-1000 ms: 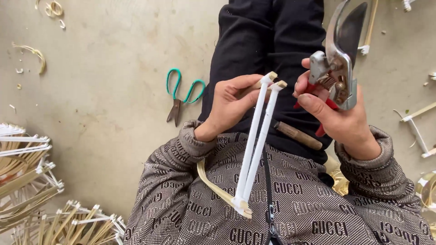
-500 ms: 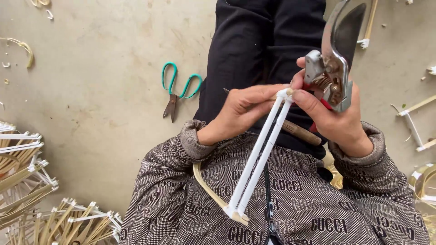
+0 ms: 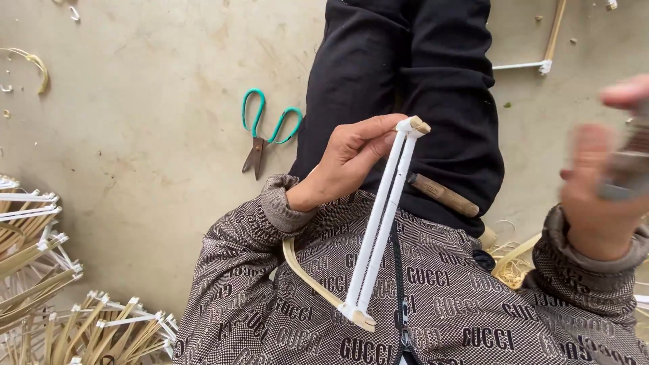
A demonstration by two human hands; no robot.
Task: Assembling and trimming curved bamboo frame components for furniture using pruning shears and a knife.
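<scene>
My left hand (image 3: pixel 343 162) pinches the top end of a bamboo frame (image 3: pixel 382 220) made of two white-wrapped sticks joined at both ends, with a curved bare strip running off its lower joint. The frame hangs slanted over my lap. My right hand (image 3: pixel 602 182) is far right, blurred, and grips metal pruning shears (image 3: pixel 625 169) with their blades out of view past the edge. The two hands are well apart.
Teal-handled scissors (image 3: pixel 265 135) lie on the concrete floor left of my black trouser leg (image 3: pixel 405 81). A wooden handle (image 3: pixel 443 195) rests on my lap. Finished frames (image 3: pixel 61 297) are piled at lower left; a loose frame piece (image 3: pixel 541 47) lies top right.
My right hand has swung the shears away from the frame's top end, out to the right edge. The left hand still holds the frame, now slightly lower and more centred.
</scene>
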